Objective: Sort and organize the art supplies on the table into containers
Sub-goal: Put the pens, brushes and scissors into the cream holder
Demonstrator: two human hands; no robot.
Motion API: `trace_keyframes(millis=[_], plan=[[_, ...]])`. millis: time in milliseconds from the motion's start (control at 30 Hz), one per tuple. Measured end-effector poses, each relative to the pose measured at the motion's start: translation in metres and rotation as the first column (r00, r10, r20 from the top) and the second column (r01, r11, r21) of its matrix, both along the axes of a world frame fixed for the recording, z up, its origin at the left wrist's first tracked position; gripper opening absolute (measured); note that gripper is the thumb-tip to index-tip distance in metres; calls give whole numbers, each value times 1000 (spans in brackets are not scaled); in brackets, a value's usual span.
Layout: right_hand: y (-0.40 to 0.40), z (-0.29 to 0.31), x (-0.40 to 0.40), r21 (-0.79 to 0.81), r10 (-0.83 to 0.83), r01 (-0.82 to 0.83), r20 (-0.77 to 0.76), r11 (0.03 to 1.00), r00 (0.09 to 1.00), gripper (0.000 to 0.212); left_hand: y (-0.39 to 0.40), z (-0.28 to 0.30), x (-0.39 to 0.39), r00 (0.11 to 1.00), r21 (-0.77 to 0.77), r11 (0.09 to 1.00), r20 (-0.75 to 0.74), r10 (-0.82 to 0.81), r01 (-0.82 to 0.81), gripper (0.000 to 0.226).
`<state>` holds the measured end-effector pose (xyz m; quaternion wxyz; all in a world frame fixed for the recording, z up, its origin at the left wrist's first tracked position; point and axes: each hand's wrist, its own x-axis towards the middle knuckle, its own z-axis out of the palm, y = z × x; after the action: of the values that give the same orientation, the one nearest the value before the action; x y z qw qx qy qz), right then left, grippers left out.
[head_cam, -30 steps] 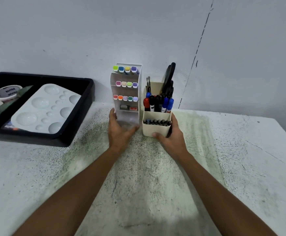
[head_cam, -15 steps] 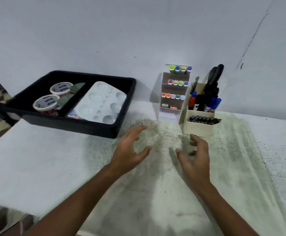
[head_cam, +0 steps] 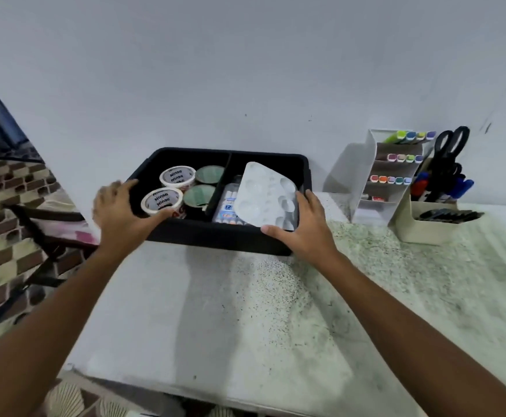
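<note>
Both hands have been moved from the marker holders to the black tray [head_cam: 215, 237] at the table's back-left edge. Its front corners are gripped by the left hand [head_cam: 122, 210] and right hand [head_cam: 304, 228], thumbs hooked over the rim. Four tape rolls [head_cam: 163, 201] and one white palette [head_cam: 265, 195] are held inside.

**Lighting and image quality**

Light is soft, even and cool, with no glare. My forearms cast faint shadows on the table [head_cam: 245, 311]; the marker rack [head_cam: 387, 176] throws a pale shadow left onto the wall [head_cam: 245, 70]. My left hand [head_cam: 119, 206] is motion-blurred. Wide-angle distortion bends the frame edges. Overall sharpness is moderate.
</note>
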<state>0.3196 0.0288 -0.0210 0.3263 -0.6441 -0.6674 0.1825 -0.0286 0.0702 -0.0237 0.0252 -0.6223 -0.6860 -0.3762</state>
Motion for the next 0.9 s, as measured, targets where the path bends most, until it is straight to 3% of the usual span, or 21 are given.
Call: trace_keyframes(millis=[67,133,267,300,467,900], plan=[[2,-1,-5,-26,-39,40,27,999,999,116,12,-10,-29,994,-148,986,52,92,-83,111],[2,-3,-6,-44,-58,60,37,997,998,121,20,-17,-43,989,-229,973,132,63,-32,116],[3,-5,-3,-69,-74,77,46,995,996,130,17,-11,-39,917,-157,975,391,-84,156,67],[3,-5,-2,-75,-74,77,45,994,996,132,18,-10,-39,903,-137,972,414,-118,190,68],[1,-7,1,-100,-59,66,70,993,996,135,16,-10,-42,872,-110,957,450,-192,267,96],[-15,-2,36,-85,-89,99,109,991,990,134,9,-19,-21,861,-130,947,465,-205,295,101]])
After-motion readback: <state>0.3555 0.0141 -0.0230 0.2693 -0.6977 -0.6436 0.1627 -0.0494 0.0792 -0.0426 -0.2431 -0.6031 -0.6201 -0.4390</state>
